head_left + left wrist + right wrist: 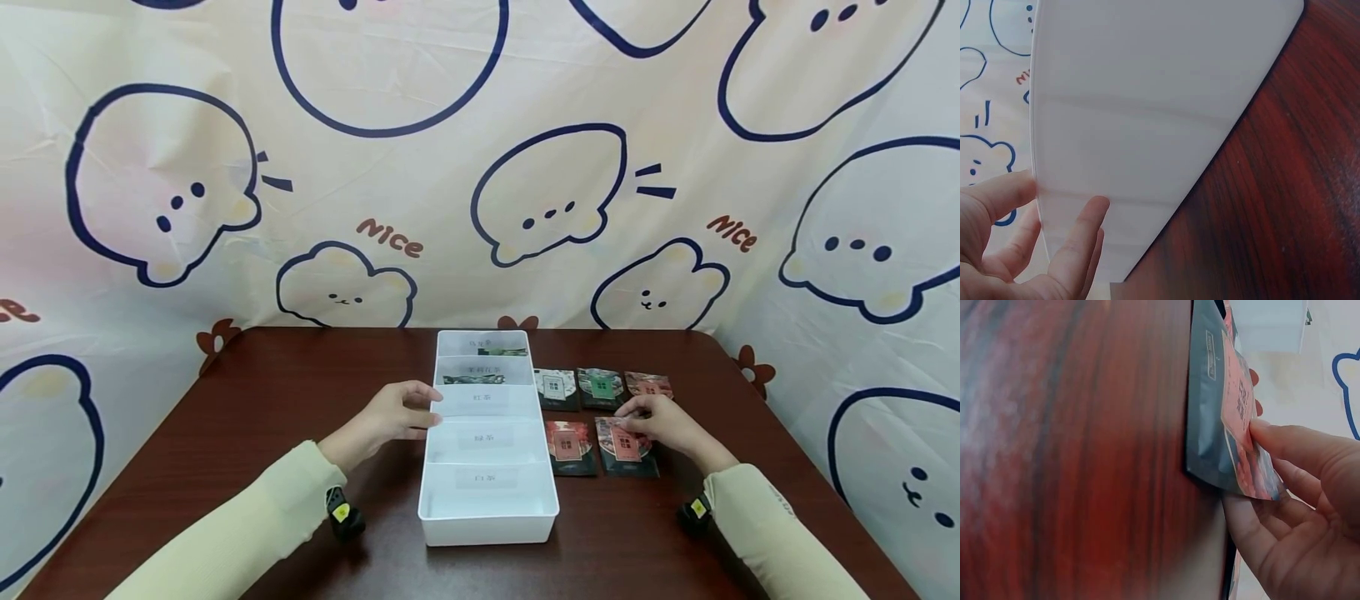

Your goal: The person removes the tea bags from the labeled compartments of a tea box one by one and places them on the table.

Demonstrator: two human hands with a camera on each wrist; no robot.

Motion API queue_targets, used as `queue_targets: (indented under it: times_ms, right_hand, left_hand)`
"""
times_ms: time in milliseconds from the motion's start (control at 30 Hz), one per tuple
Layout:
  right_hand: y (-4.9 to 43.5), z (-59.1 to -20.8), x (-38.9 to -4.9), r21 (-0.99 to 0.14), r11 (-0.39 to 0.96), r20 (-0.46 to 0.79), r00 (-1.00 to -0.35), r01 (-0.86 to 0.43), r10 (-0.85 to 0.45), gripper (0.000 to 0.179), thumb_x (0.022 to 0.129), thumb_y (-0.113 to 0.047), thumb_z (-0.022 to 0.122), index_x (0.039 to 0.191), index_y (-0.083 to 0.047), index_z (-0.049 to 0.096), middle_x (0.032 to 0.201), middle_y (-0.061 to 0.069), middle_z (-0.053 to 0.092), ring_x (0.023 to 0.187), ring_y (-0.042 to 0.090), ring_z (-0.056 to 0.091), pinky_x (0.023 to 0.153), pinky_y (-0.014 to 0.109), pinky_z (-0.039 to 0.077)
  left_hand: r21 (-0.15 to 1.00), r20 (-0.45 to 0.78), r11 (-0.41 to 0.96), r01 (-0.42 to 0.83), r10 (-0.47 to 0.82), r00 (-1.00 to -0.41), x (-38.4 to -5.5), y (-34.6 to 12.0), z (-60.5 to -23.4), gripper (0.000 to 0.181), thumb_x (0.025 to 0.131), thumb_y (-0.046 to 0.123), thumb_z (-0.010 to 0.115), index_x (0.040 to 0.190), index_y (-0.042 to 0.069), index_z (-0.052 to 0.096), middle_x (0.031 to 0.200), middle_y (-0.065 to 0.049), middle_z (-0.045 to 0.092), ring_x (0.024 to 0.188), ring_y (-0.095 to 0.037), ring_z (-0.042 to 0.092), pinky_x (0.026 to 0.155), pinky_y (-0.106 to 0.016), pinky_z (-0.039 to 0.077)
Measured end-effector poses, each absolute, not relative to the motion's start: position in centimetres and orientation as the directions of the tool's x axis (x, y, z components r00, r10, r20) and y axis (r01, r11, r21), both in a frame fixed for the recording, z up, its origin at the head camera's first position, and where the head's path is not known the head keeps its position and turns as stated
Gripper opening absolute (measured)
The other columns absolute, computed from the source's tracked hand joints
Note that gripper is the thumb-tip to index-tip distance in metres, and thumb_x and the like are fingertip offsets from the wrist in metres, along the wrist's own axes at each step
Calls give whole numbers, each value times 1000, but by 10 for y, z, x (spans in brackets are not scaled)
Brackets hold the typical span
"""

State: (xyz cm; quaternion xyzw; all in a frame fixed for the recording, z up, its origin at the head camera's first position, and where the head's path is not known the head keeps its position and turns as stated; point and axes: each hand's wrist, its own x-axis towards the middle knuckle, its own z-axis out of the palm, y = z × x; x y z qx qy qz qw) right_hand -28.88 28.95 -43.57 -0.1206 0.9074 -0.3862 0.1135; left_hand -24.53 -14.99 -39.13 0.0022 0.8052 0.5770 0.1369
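A long white divided box stands mid-table, with paper labels in its compartments. My left hand is at its left side, fingertips touching the rim and outer wall; the left wrist view shows the fingers fairly straight against the wall. On the box's right, my right hand pinches a tea packet with a red label, thumb on its front and fingers behind. Up close, this packet has a dark lower part and is tilted, its bottom edge near the tabletop.
Beside the box lie more tea packets: one with a white label, one green, one reddish and a red one. Packets show in the two far compartments. A patterned cloth hangs behind the brown table.
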Motion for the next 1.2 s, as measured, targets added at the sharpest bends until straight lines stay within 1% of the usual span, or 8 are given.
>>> queue_targets:
  times_ms: [133,333,567,800,1000,1200]
  right_hand:
    - [287,-436,-289,-715,687,-113,-948,-131,-299,17,93,-14,64,105,-2,68,94,9,65,69,16,58,61,29,51]
    - [284,-435,-287,-702,699,-109,-949,-138,-296,15,92,-11,65,102,-1,69,96,10,66,73,17,59,64,30,50]
    - [281,-436,-288,-677,725,-125,-951,-125,-281,14,91,-11,66,101,-2,69,90,6,66,71,16,60,63,30,50]
    - [281,-436,-289,-661,740,-129,-952,-126,-278,13,91,-11,67,100,-3,70,94,8,65,72,15,58,64,29,49]
    - [281,-435,-287,-660,741,-139,-949,-125,-284,14,91,-12,66,101,-4,69,91,7,65,72,16,59,64,30,50]
    - [280,-434,-287,-650,752,-146,-952,-112,-268,14,91,-13,67,102,-5,69,92,6,65,71,16,58,64,30,49]
  left_hand:
    - [930,-218,333,-156,159,-963,-246,-150,-391,35,83,4,75,115,2,62,120,-20,56,86,-21,66,83,-43,58]
    - [928,-223,336,-161,155,-963,-246,-150,-392,36,83,4,74,116,2,61,120,-20,55,87,-21,65,82,-43,58]
    - [928,-227,333,-165,155,-962,-246,-150,-393,35,83,4,74,116,2,61,120,-20,54,87,-22,65,81,-42,59]
    - [929,-223,332,-163,150,-963,-246,-149,-393,35,83,4,74,116,2,61,119,-20,55,87,-22,65,81,-41,59]
    - [927,-220,338,-161,144,-965,-246,-148,-393,34,84,3,73,116,2,62,118,-19,56,85,-21,65,79,-40,60]
    - [927,-220,338,-161,145,-965,-245,-148,-392,34,84,3,73,116,2,61,119,-20,55,86,-21,65,80,-41,59]
